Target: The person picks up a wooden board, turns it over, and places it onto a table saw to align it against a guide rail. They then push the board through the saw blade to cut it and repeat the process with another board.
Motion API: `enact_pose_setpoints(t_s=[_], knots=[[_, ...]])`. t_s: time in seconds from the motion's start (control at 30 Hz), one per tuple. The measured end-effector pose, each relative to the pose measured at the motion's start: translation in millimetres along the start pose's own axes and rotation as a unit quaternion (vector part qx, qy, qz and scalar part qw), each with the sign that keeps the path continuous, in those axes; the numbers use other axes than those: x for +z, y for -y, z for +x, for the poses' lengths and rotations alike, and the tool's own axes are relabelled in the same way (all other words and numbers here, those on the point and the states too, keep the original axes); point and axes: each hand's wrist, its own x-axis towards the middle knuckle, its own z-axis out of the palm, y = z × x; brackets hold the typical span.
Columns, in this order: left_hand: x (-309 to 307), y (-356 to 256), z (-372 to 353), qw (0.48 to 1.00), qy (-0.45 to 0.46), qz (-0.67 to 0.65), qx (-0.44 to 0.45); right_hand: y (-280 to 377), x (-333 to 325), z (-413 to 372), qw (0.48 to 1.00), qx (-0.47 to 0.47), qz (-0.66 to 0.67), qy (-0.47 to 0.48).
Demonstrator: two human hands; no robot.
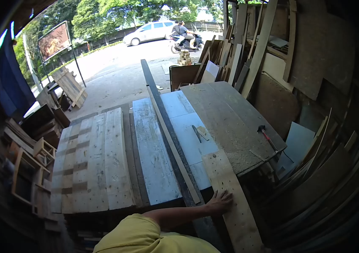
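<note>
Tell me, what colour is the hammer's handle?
Red. The hammer lies on the dusty tabletop, seen best in the head view.

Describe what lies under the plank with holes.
The plank rests its far end on the table; its near end overhangs the edge, a hand flat on it. The tabletop beneath is hidden.

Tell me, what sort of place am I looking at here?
Most likely an open-fronted carpentry workshop or timber yard: what looks like a saw blade rises from the worktable, boards lean stacked along the wall, and a hammer lies on the table.
</note>
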Motion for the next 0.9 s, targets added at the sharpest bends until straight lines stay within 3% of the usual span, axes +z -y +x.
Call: enact_pose_setpoints(t_s=[0.23, 0.5, 0.7, 0.77, 0.8, 0.9], knots=[[9.1, -7.9, -1.5, 0.999, -0.021, 0.007, 0.032, -35.4, 4.7, -3.9, 0.999, 0.005, -0.036, -0.039], [10.8, -7.7, -8.1, 0.999, -0.049, -0.010, 0.018, -91.7, 15.2, 10.6, 0.986, -0.060, -0.119, -0.097], [-2.6, -0.9, -12.2, 1.000, -0.007, -0.012, -0.021, -131.1, 33.3, 26.6, 0.965, -0.163, -0.141, -0.146], [-2.0, 8.1, -10.5, 0.999, -0.019, -0.018, -0.028, -121.9, 47.5, 29.8, 0.876, -0.344, -0.197, -0.275], [-5.6, 12.8, -10.1, 0.998, -0.022, -0.021, -0.046, -106.1, 51.1, 32.0, 0.877, -0.342, -0.196, -0.275], [-2.2, 26.2, -8.3, 0.997, -0.033, -0.018, -0.074, -20.2, 44.2, 39.4, 0.953, -0.194, -0.206, -0.108]])
